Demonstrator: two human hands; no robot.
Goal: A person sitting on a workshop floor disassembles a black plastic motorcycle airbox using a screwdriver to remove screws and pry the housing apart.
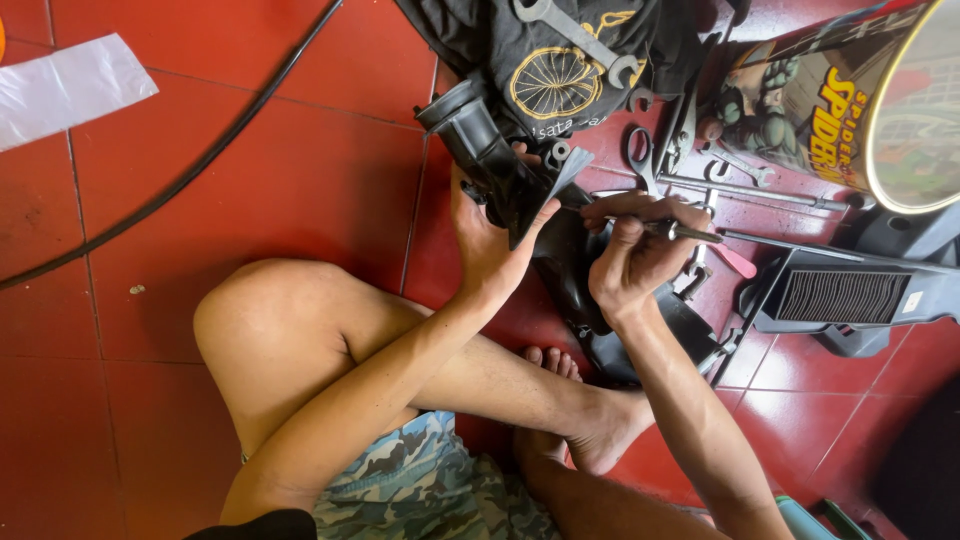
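**Black rubber duct steadied in one hand, screwdriver worked in the other**

Camouflage shorts and crossed bare legs fill the near edge of the view, the person sitting on the red tiled floor. Just beyond the knee, the left hand has its grip closed around a black rubber intake duct, thumb up one side and fingers wrapped behind, holding it tilted with its round open mouth pointing far and left. To its right, the right hand is closed around a slim screwdriver, whose pink-tipped handle points right; its working end is hidden behind the fingers.

That duct looks light and somewhat flexible, probably stiffer at the ribbed collar, so the thick middle body is the sensible place to hold; squeezing near the mouth would likely deform it. Its matte surface should not slip much. A larger black plastic housing lies beneath both hands, beside the foot.

Farther off lie a dark printed cloth with a spanner on it, a cartoon-printed tin, and a black air-filter cover at right. A black cable crosses the floor at left.
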